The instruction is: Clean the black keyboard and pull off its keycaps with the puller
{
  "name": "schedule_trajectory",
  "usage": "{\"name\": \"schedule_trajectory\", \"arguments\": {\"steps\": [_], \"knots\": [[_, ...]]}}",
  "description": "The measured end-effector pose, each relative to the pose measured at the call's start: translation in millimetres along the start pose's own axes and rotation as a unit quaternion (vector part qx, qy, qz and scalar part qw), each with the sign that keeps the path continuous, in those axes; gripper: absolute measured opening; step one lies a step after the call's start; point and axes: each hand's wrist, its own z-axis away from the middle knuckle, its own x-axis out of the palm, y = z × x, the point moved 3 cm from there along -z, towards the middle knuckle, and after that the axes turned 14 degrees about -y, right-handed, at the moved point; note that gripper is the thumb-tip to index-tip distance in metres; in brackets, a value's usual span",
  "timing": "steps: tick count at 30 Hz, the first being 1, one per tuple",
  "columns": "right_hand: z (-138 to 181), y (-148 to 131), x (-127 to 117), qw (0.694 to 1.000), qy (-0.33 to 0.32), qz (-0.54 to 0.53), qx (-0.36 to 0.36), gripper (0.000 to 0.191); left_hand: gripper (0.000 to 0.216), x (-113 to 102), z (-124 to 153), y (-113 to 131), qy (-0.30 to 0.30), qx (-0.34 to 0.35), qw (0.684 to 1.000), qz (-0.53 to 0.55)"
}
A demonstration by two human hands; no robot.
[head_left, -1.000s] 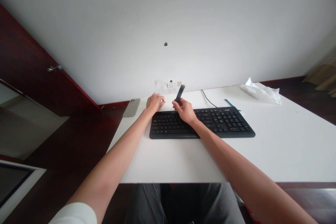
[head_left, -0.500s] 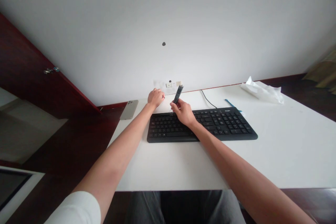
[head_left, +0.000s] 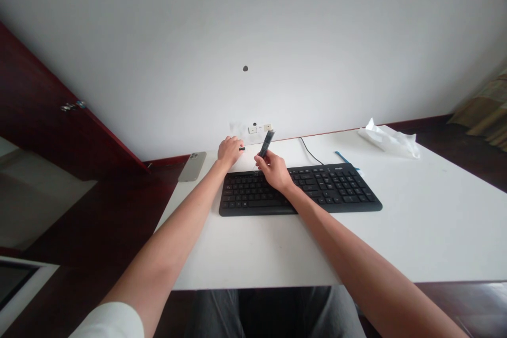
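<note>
My left hand point(head_left: 229, 151) is above the table behind the keyboard's left end, its fingers curled together. A small black piece point(head_left: 242, 148) pokes out from its fingertips; its kind is too small to make out. My right hand point(head_left: 275, 170) is closed, thumb against fingers, round a slim dark bundle point(head_left: 266, 142) that looks wrapped in clear film and points up and away. Some thin clear film seems to hang below the right thumb. Under that hand lies a black keyboard point(head_left: 336, 190), partly covered by the hand and forearm.
A grey phone point(head_left: 192, 167) lies face down at the table's left edge. Behind the keyboard run its black cable point(head_left: 311, 151) and a thin blue item point(head_left: 341, 157). A crumpled white plastic bag point(head_left: 390, 140) lies at the back right. Wall sockets point(head_left: 260, 129) are beyond the white table point(head_left: 277, 253).
My left hand has shifted slightly left, away from the right hand, and the small black piece at its fingertips shows more. The right hand keeps its hold. The whole view has shifted slightly.
</note>
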Motion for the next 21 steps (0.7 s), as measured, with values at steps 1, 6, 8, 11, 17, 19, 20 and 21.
{"name": "schedule_trajectory", "arguments": {"steps": [1, 6, 8, 11, 17, 19, 20, 21], "knots": [[-0.1, 0.2, 0.1, 1.000, -0.001, -0.003, 0.001, 0.030, 0.018, -1.2, 6.0, 0.5, 0.007, -0.004, 1.000, 0.011], [-0.7, 0.9, -0.8, 1.000, 0.009, -0.010, 0.003, 0.029, 0.017, -7.1, 54.9, 10.1, 0.039, -0.021, 0.991, 0.130], [-1.0, 1.5, -1.8, 1.000, 0.018, -0.010, 0.002, 0.028, 0.017, -9.2, 77.9, 18.4, 0.047, -0.004, 0.984, 0.171], [-0.9, 2.4, -4.1, 1.000, 0.028, 0.001, 0.005, 0.028, 0.019, -10.3, 105.7, 32.9, 0.060, 0.046, 0.975, 0.210], [1.4, 2.6, -7.0, 0.999, 0.004, 0.033, 0.035, 0.019, 0.022, 1.1, 122.0, 47.9, 0.038, 0.084, 0.968, 0.232], [2.0, 2.3, -7.4, 0.998, -0.003, 0.037, 0.045, 0.019, 0.023, 3.3, 121.8, 48.8, 0.032, 0.097, 0.966, 0.237], [2.2, 2.2, -7.5, 0.998, -0.006, 0.039, 0.049, 0.019, 0.022, 3.7, 121.7, 48.7, 0.031, 0.099, 0.965, 0.240], [2.1, 2.2, -7.5, 0.998, -0.010, 0.042, 0.052, 0.020, 0.023, 3.9, 121.6, 48.3, 0.030, 0.099, 0.964, 0.244]]}}
